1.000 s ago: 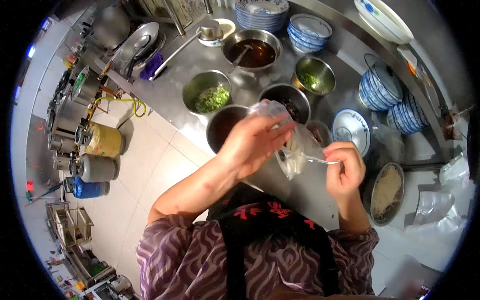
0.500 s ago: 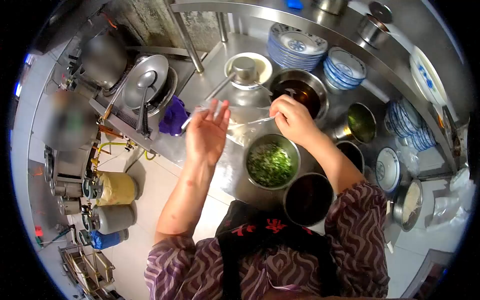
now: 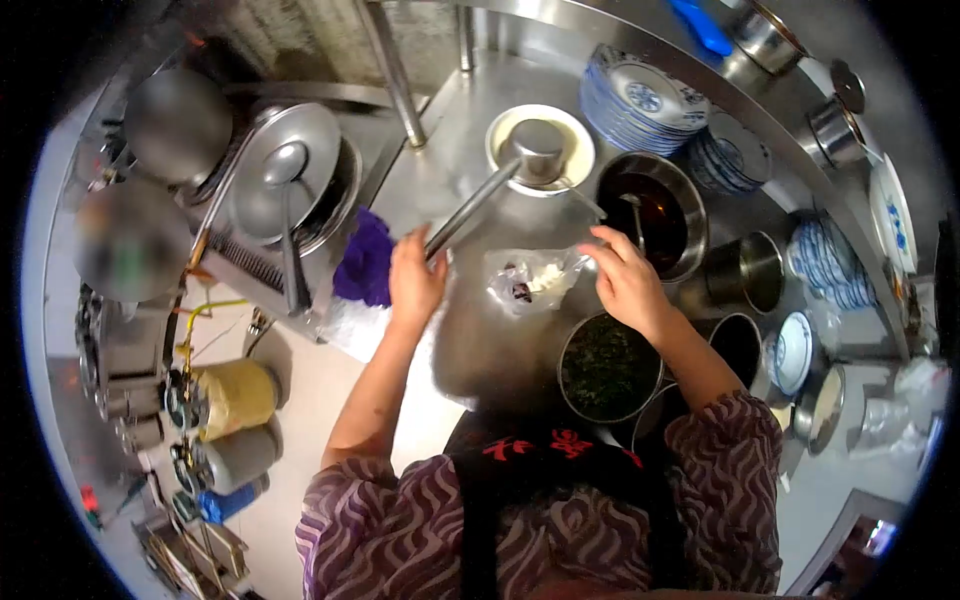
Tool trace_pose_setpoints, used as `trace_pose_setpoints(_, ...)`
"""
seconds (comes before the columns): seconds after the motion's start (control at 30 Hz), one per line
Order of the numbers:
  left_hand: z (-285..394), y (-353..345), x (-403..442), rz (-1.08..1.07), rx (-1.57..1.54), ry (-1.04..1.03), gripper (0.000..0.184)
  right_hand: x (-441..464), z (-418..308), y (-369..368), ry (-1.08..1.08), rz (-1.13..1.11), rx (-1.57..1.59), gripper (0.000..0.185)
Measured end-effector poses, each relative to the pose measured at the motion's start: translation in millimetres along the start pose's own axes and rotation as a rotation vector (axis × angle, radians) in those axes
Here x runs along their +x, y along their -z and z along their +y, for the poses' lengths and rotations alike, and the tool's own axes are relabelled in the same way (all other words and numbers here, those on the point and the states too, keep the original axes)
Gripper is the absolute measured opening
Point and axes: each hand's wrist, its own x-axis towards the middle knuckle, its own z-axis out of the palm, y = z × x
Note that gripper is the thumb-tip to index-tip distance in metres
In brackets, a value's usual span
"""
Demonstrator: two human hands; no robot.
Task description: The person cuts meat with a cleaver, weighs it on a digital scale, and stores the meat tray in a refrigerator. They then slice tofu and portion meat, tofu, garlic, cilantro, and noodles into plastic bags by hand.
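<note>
My left hand [image 3: 417, 282] is closed around the end of the long handle of a metal ladle [image 3: 478, 206]. Its round cup rests in a white bowl [image 3: 497, 137] of pale contents. On the steel counter lies a clear plastic bag [image 3: 512, 292] with white and dark red pieces in it. One corner of that bag reaches the fingertips of my right hand [image 3: 632, 285], which seem to pinch it. A pot of chopped green herbs [image 3: 610, 372] stands below my right hand. Just beyond that hand is a metal pot [image 3: 690, 195] of dark liquid with a spoon in it.
A purple cloth [image 3: 364, 260] lies left of my left hand. Farther left, a wok [image 3: 250, 195] holds another ladle. Stacked blue-and-white plates [image 3: 640, 95] stand at the back under a steel shelf [image 3: 560, 14]. Gas cylinders [image 3: 235, 392] stand on the floor at left.
My left hand has gone from a spread, raised palm to the ladle handle. The bag, stretched up between the hands before, now lies on the counter. My view has shifted left.
</note>
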Motion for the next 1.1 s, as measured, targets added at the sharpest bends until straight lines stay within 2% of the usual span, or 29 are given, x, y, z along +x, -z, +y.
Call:
trace_pose_setpoints(0.07, -25, -16, 12, -0.149, 0.074, 0.005, 0.051, 6, 6, -1, -0.018, 0.029, 0.003, 0.040)
trace_pose_setpoints(0.13, -31, -27, 21, -0.401, 0.153, 0.078, 0.045, 10, 9, -4, -0.023, 0.046, -0.035, 0.039)
trace_pose_setpoints(0.27, -47, -51, 7, -0.308, 0.054, 0.110, 0.033, 21, 23, -11, -0.027, 0.120, -0.113, 0.037)
trace_pose_setpoints(0.37, -33, -21, -8, -0.211, -0.042, 0.162, 0.025, 29, 43, -18, -0.056, 0.276, -0.214, 0.036)
trace_pose_setpoints(0.4, -32, -10, -15, -0.145, -0.105, 0.187, 0.020, 32, 43, -17, -0.117, 0.225, -0.240, 0.035)
trace_pose_setpoints(0.43, -21, 5, -18, -0.048, -0.317, 0.272, 0.017, 36, 40, -13, -0.179, 0.176, -0.266, 0.035)
trace_pose_setpoints(0.47, -31, 13, -28, -0.057, -0.347, 0.404, 0.014, 41, 38, -12, -0.241, 0.130, -0.293, 0.035)
trace_pose_setpoints(0.5, -4, 35, -25, 0.011, -0.457, 0.489, 0.014, 44, 41, -13, -0.254, 0.068, -0.378, 0.037)
trace_pose_setpoints(0.53, -24, 36, -34, 0.054, -0.415, 0.447, 0.013, 47, 45, -17, -0.260, 0.048, -0.372, 0.036)
trace_pose_setpoints(0.57, -38, 41, -46, 0.022, -0.395, 0.544, 0.014, 50, 51, -24, -0.265, 0.027, -0.366, 0.035)
trace_pose_setpoints(0.6, -45, 44, -54, 0.053, -0.525, 0.584, 0.013, 52, 59, -32, -0.269, 0.005, -0.358, 0.034)
trace_pose_setpoints(0.63, -47, 48, -60, 0.066, -0.523, 0.610, 0.012, 55, 65, -39, -0.196, 0.103, -0.308, 0.030)
trace_pose_setpoints(0.73, -52, 51, -70, 0.089, -0.524, 0.628, 0.011, 73, 64, -39, -0.222, 0.097, -0.122, 0.028)
trace_pose_setpoints(0.77, -54, 51, -73, 0.098, -0.522, 0.631, 0.011, 81, 67, -40, -0.170, 0.141, -0.042, 0.029)
trace_pose_setpoints(0.87, -45, 53, -67, 0.123, -0.530, 0.731, 0.011, 104, 61, -43, -0.208, 0.119, -0.151, 0.035)
trace_pose_setpoints(0.9, -58, 50, -69, 0.114, -0.532, 0.752, 0.013, 105, 59, -43, -0.150, 0.073, -0.315, 0.041)
trace_pose_setpoints(0.93, -72, 45, -66, 0.137, -0.406, 0.704, 0.014, 107, 52, -41, -0.158, -0.047, -0.375, 0.045)
trace_pose_setpoints(1.0, -78, 44, -43, 0.173, -0.359, 0.644, 0.015, 107, 41, -40, -0.181, -0.230, -0.464, 0.044)
trace_pose_setpoints(1.07, -104, 33, -21, 0.214, -0.126, 0.630, 0.016, 103, 49, -59, -0.123, -0.203, -0.662, 0.042)
trace_pose_setpoints(1.1, -109, 27, -8, 0.320, -0.014, 0.531, 0.017, 96, 60, -68, -0.112, -0.191, -0.771, 0.040)
